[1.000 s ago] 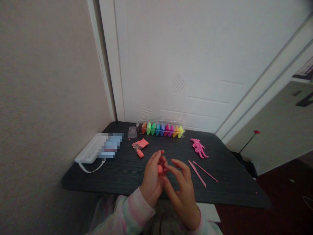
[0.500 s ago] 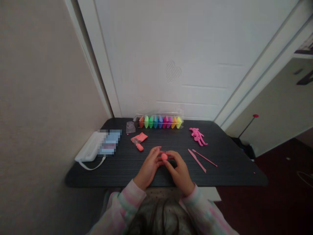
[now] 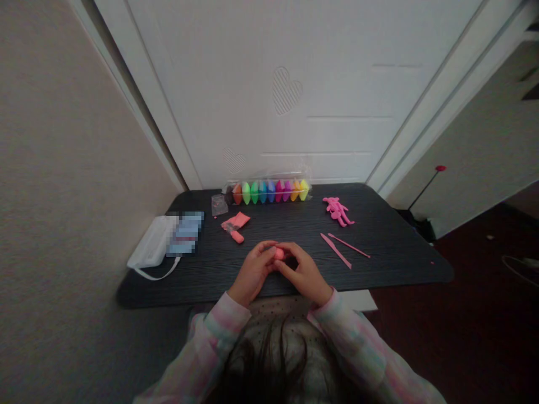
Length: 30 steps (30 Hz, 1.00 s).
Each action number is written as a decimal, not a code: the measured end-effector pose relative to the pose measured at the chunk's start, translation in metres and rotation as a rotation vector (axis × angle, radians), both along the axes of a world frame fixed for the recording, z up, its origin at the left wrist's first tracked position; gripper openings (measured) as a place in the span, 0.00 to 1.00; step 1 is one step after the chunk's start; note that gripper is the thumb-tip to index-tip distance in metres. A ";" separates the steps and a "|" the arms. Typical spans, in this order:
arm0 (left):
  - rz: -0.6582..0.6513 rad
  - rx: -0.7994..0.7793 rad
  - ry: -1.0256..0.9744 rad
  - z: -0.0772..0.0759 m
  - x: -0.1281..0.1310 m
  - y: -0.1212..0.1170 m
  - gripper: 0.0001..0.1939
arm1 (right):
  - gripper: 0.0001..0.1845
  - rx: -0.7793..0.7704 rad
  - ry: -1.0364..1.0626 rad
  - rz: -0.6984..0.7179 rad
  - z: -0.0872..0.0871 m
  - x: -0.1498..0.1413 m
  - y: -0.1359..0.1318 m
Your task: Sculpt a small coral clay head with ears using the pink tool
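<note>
Your left hand (image 3: 253,271) and right hand (image 3: 304,272) meet over the near edge of the dark surface (image 3: 189,283), fingertips closed on a coral ball (image 3: 279,254) held between them. Fingers of both hands curve about the ball, thumbs toward you. Just beyond your left hand: a coral lump (image 3: 237,237), touching the mouth of an opened coral packet (image 3: 239,220). To the right of your hands: a pink knife-shaped tool (image 3: 336,251) and, beside it, a thin pink stick (image 3: 349,246), both lying flat and slanting. Beyond these two lies a pink figure-shaped piece (image 3: 338,211). At the far edge: a clear tray (image 3: 269,192) with a row of coloured packs, dark brown at left through to yellow at right; a small clear cup (image 3: 219,205) beside its left end. Far left: a white device (image 3: 152,241) with a strap, adjoining a blurred blue item (image 3: 186,233).
</note>
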<state>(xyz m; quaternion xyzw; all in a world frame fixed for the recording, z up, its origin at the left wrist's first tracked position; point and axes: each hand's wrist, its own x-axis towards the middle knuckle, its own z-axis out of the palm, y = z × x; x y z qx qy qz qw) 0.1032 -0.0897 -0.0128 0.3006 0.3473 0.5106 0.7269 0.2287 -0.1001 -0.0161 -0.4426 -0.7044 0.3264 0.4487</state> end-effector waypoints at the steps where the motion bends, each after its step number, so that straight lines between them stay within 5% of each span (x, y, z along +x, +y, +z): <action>1: -0.002 0.000 0.002 -0.001 0.000 0.000 0.07 | 0.15 -0.004 0.002 0.014 0.000 0.000 0.000; 22: -0.044 0.041 0.091 0.001 0.002 -0.002 0.12 | 0.13 -0.095 0.016 0.013 0.003 0.001 -0.001; 27: -0.011 0.068 0.154 -0.005 0.004 -0.001 0.14 | 0.10 -0.080 -0.022 -0.090 -0.001 0.001 0.001; 30: 0.111 0.142 0.353 -0.009 -0.002 0.001 0.16 | 0.09 -0.034 -0.140 -0.206 -0.006 -0.001 0.004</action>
